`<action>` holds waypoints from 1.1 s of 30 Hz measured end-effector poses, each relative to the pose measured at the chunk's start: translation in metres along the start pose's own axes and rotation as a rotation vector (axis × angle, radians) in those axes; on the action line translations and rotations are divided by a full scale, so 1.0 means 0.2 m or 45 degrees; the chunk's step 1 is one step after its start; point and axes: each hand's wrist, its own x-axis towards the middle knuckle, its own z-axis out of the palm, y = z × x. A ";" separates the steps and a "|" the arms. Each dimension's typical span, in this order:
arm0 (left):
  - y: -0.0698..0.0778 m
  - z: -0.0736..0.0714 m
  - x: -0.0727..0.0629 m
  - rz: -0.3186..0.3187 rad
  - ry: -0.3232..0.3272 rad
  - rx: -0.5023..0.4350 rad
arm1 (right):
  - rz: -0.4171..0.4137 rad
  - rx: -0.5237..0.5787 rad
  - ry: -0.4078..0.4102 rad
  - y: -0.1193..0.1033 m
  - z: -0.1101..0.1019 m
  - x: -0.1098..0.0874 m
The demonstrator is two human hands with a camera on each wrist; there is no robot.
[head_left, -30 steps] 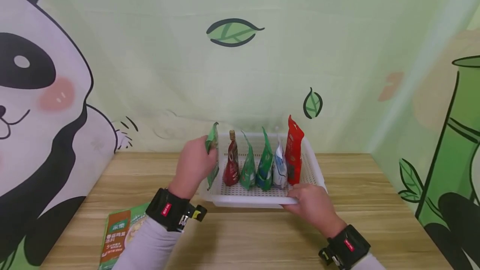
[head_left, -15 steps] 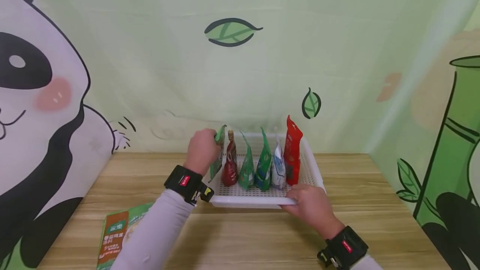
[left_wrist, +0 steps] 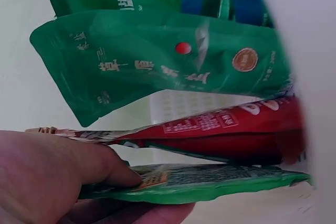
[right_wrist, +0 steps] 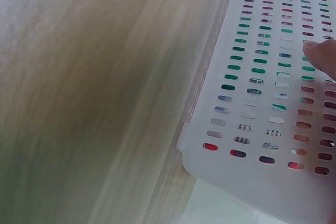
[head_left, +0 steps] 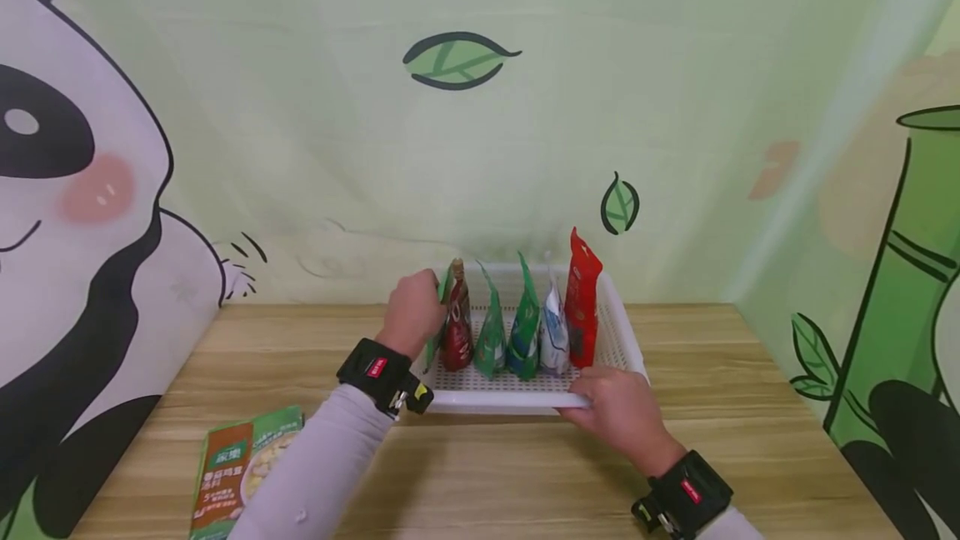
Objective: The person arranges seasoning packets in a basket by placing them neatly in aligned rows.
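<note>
My left hand (head_left: 411, 313) pinches a thin green packet (left_wrist: 210, 188) upright between thumb and fingers, at the left end of a white perforated plastic basket (head_left: 495, 401). Right beside that packet stands a red spouted pouch (head_left: 457, 327). Further right in the row come a green pouch (head_left: 491, 338), a green and blue pouch (head_left: 525, 332), a white and blue pouch (head_left: 555, 336) and a tall red pouch (head_left: 583, 298). My right hand (head_left: 621, 408) grips the basket's front rim near its right corner; in the right wrist view a fingertip (right_wrist: 324, 57) lies against the perforated wall.
A green and brown food packet (head_left: 228, 465) lies flat on the wooden table (head_left: 510, 473) at the front left, partly covered by my left sleeve. Behind the basket hangs a pale green printed cloth (head_left: 300, 132), which also runs along both sides of the table.
My left hand has moved right, bringing the green packet from over the basket's left edge down inside, close beside the red spouted pouch. The right hand keeps its grip on the rim.
</note>
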 end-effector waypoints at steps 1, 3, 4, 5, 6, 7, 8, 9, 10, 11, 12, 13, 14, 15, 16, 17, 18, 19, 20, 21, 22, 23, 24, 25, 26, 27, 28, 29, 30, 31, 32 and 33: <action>0.00 0.01 0.00 -0.014 -0.021 -0.001 | 0.003 -0.001 -0.004 0.00 0.00 0.00; 0.00 0.02 -0.01 -0.031 -0.051 0.004 | 0.008 -0.002 -0.012 0.00 0.00 0.00; 0.00 0.02 -0.01 -0.027 -0.058 0.012 | 0.008 -0.003 -0.014 0.00 0.00 0.00; 0.00 0.03 -0.02 -0.021 -0.062 0.017 | 0.007 -0.003 -0.014 0.00 0.00 0.00; 0.00 0.03 -0.03 -0.011 -0.065 0.020 | 0.007 -0.002 -0.014 0.00 0.00 0.00; 0.00 0.04 -0.03 -0.002 -0.069 0.025 | 0.006 -0.002 -0.012 0.00 0.00 0.00; 0.00 0.04 -0.04 0.007 -0.075 0.027 | 0.005 -0.004 -0.008 0.00 0.00 0.00; 0.00 0.05 -0.04 0.018 -0.080 0.029 | 0.004 -0.006 -0.003 0.00 0.00 0.00; 0.00 0.05 -0.05 0.025 -0.088 0.023 | 0.003 -0.010 0.000 0.00 0.00 0.00; 0.01 0.05 -0.06 0.029 -0.094 0.016 | 0.004 -0.013 0.003 0.01 0.00 0.00; 0.01 0.05 -0.07 0.033 -0.100 0.009 | 0.006 -0.015 0.005 0.01 0.00 0.00; 0.01 0.04 -0.07 0.035 -0.107 0.003 | 0.006 -0.019 0.007 0.01 0.00 0.00; 0.02 0.04 -0.08 0.044 -0.107 0.000 | 0.007 -0.021 0.009 0.01 0.00 0.00; 0.02 0.04 -0.08 0.050 -0.108 -0.004 | 0.010 -0.021 0.009 0.01 0.00 0.00; 0.01 0.04 -0.09 0.058 -0.110 -0.009 | 0.011 -0.021 0.010 0.01 0.00 0.00; 0.01 0.03 -0.09 0.064 -0.111 -0.008 | 0.011 -0.019 0.012 0.00 0.00 0.00; 0.00 0.03 -0.09 0.073 -0.112 -0.009 | 0.010 -0.017 0.011 0.00 0.00 0.01; -0.01 0.03 -0.09 0.080 -0.113 -0.006 | 0.009 -0.017 0.010 0.00 0.00 0.01; -0.02 0.03 -0.09 0.090 -0.113 -0.002 | 0.011 -0.014 0.006 0.00 0.00 0.01; -0.03 0.03 -0.09 0.093 -0.119 -0.003 | 0.014 -0.012 0.001 0.00 0.00 0.02; -0.04 0.02 -0.10 0.102 -0.121 -0.002 | 0.013 -0.011 0.000 0.00 -0.01 0.02; -0.05 0.02 -0.10 0.102 -0.125 -0.004 | 0.011 -0.011 -0.002 0.00 -0.01 0.02; -0.05 0.01 -0.11 0.097 -0.133 -0.011 | 0.010 -0.011 -0.003 0.00 -0.01 0.02; -0.06 0.01 -0.12 0.085 -0.142 -0.020 | 0.009 -0.012 -0.003 0.00 -0.01 0.02; -0.06 0.00 -0.14 0.074 -0.152 -0.030 | 0.007 -0.012 -0.001 0.00 -0.01 0.03; -0.06 -0.01 -0.15 0.062 -0.161 -0.040 | 0.002 -0.013 0.003 0.00 -0.01 0.03; -0.07 -0.02 -0.16 0.056 -0.168 -0.050 | -0.001 -0.014 0.006 0.00 -0.01 0.03; -0.07 -0.03 -0.18 0.047 -0.175 -0.068 | -0.003 -0.015 0.007 0.00 -0.01 0.03; -0.08 -0.04 -0.19 0.046 -0.176 -0.087 | -0.001 -0.012 0.006 0.00 -0.01 0.03; -0.09 -0.04 -0.21 0.057 -0.166 -0.109 | 0.002 -0.011 0.004 0.00 -0.01 0.03; -0.10 -0.05 -0.22 0.074 -0.152 -0.132 | 0.006 -0.009 0.003 0.00 -0.01 0.03; -0.11 -0.05 -0.24 0.095 -0.129 -0.163 | 0.008 -0.008 0.002 0.00 -0.01 0.03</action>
